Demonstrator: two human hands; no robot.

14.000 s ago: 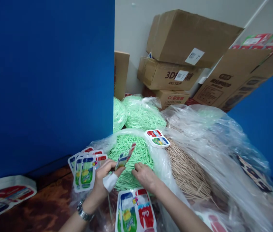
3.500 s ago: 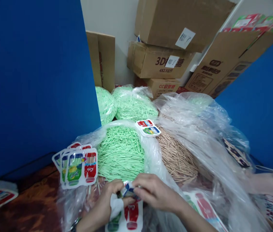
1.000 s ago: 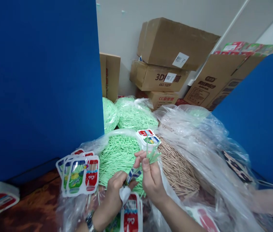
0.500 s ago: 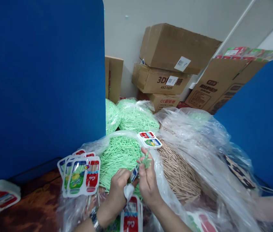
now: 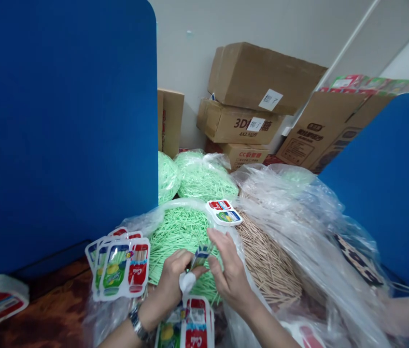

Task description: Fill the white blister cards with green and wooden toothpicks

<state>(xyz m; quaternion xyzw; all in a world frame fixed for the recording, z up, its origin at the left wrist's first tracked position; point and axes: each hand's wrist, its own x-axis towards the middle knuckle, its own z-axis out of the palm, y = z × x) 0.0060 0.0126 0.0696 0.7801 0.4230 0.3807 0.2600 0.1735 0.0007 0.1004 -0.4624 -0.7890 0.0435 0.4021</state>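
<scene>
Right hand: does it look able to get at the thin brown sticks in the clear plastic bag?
Likely yes: the right hand is right beside the thin brown sticks, whose near part looks uncovered; only a fold of clear plastic lies between.

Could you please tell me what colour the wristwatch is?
The wristwatch is silver, seen best in the head view.

Pale green sticks (image 5: 180,220) and tan ones (image 5: 269,256) lie between plain blue panels (image 5: 63,116) (image 5: 388,193), with brown boxes (image 5: 262,77), red-and-green packets (image 5: 120,268) edged in white, and a mottled reddish-brown floor (image 5: 59,302).
</scene>
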